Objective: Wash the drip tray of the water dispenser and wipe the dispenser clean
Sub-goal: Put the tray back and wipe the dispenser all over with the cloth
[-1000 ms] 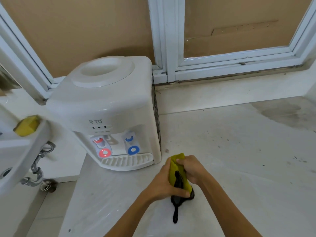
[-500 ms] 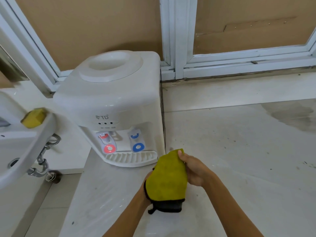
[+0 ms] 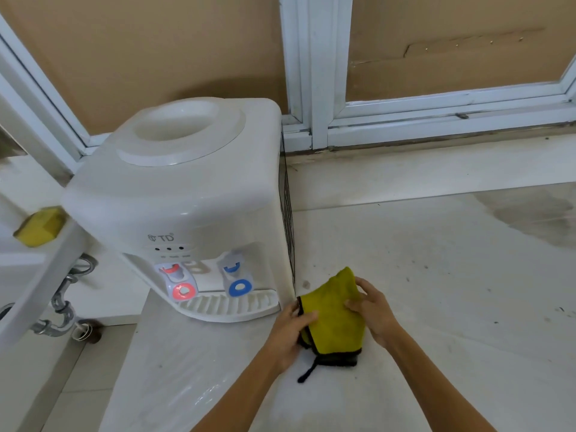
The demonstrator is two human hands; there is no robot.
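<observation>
Beside the dispenser point(image 3: 187, 198), both hands (left point(image 3: 288, 333), right point(image 3: 372, 313)) grip the yellow cloth point(image 3: 335, 319).

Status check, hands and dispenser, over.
Both hands, left and right, hold the yellow cloth. Drip tray still seated in dispenser. Nothing between cloth and dispenser.

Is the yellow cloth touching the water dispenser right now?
Apart. The head view shows a strip of bare counter between the yellow cloth, held by both hands, and the water dispenser; the drip tray also sits clear of it.
</observation>
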